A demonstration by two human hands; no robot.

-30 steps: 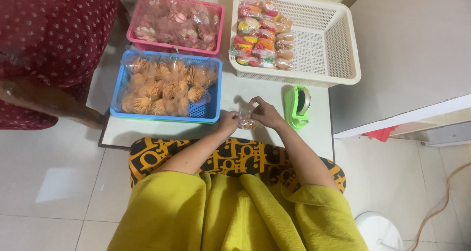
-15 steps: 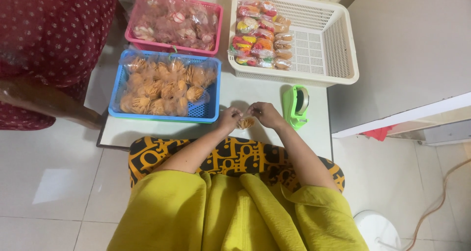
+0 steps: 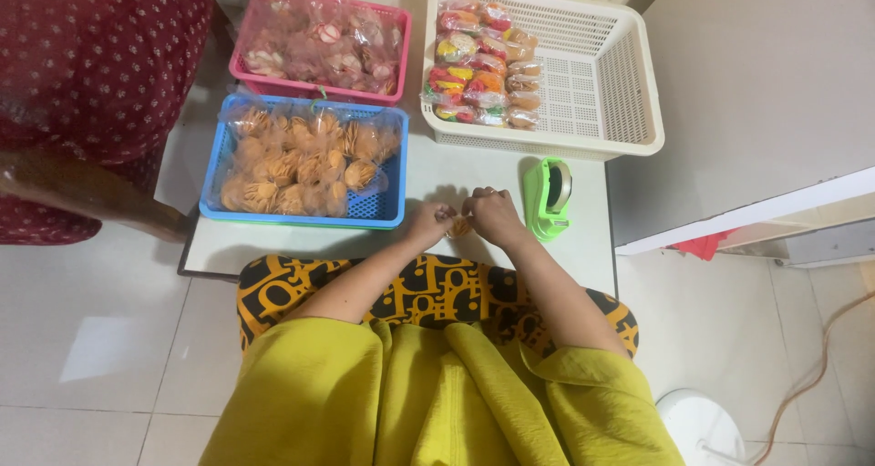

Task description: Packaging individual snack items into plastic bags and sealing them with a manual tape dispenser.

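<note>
White low table on pale tiled floor. Cream perforated plastic basket, far right: rows of clear-wrapped coloured snack packets along its left side. Blue plastic mesh basket, left: bagged orange round crackers. Pink plastic mesh basket, behind it: bagged pale crackers. Green tape dispenser, just beside right hand. Left hand and right hand, fingers closed, together pinching small clear packet of orange crackers above table's near edge.
</note>
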